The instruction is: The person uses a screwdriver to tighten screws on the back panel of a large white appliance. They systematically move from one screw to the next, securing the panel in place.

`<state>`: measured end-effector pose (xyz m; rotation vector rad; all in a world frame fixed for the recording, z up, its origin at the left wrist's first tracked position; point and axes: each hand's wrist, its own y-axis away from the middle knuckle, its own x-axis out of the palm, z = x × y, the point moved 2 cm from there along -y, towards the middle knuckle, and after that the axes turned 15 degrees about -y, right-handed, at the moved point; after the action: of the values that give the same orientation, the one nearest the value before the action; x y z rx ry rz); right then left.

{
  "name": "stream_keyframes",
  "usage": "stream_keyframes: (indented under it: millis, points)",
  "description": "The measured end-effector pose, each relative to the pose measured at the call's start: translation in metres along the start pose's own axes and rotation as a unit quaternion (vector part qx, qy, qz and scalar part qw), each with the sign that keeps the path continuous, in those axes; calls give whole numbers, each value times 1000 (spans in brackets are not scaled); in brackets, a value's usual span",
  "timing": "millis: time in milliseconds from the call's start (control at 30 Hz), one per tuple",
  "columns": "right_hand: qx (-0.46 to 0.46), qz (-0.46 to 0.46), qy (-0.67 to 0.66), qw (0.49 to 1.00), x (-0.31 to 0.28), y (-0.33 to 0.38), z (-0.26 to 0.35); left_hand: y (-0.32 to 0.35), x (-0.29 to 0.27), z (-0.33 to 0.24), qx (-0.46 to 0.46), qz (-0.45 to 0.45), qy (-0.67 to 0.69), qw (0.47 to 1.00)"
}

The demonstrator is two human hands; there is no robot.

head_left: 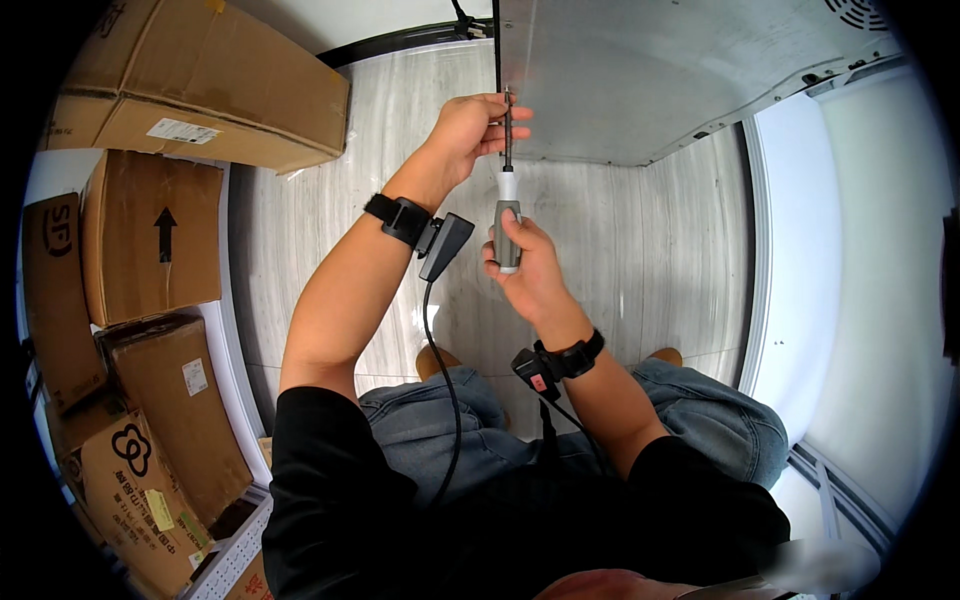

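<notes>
A screwdriver [507,215] with a grey and white handle points away from me, its dark shaft running up to the edge of a silver metal cabinet [620,80]. My right hand [530,265] is wrapped round the handle, thumb lying along its top. Close to the tip, my left hand [470,135] has its thumb and forefinger closed about the shaft, while its other fingers reach past behind it. Whether a small screw sits at the tip, I cannot tell. Both wrists wear black straps with small cabled devices.
Brown cardboard boxes [160,230] are stacked on a white rack at the left. Under my hands lies a grey wood-pattern floor [640,270]. White panels [800,230] stand along the right, and a dark cable [462,20] hangs at the far wall. My knees are bent below my arms.
</notes>
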<state>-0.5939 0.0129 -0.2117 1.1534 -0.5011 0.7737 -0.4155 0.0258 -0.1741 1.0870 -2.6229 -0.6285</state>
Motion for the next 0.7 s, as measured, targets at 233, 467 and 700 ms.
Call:
stream_keyframes:
  millis: [233, 467, 700]
  points:
    - [15, 16, -39, 999, 1, 2, 0, 2, 1, -1, -1, -9, -30, 1000]
    - [17, 20, -51, 998, 0, 2, 1, 2, 3, -2, -1, -10, -32, 999]
    - [4, -14, -53, 998, -3, -1, 0, 3, 4, -3, -5, -18, -24, 1000]
